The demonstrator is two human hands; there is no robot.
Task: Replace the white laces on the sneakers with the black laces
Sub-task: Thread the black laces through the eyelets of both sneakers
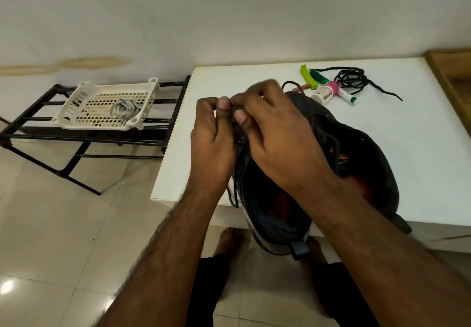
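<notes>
Two dark sneakers lie on the white table (407, 128). The near sneaker (270, 214) has its heel over the table's front edge; the other sneaker (364, 158) lies to its right. My left hand (212, 138) and my right hand (270, 133) meet above the near sneaker's front, both pinching a black lace (238, 108) between thumb and fingers. One end of that lace (233, 196) hangs down beside the shoe. A second black lace (353, 79) lies coiled at the table's far side. White laces (125, 111) sit in a cream plastic basket (84, 97).
The basket rests on a black metal rack (46, 133) to the left of the table. Near the coiled lace lie a green clip (308, 77), a green marker (319, 76), a small white bottle (323, 94) and a tube (346, 96). Pale floor tiles lie below.
</notes>
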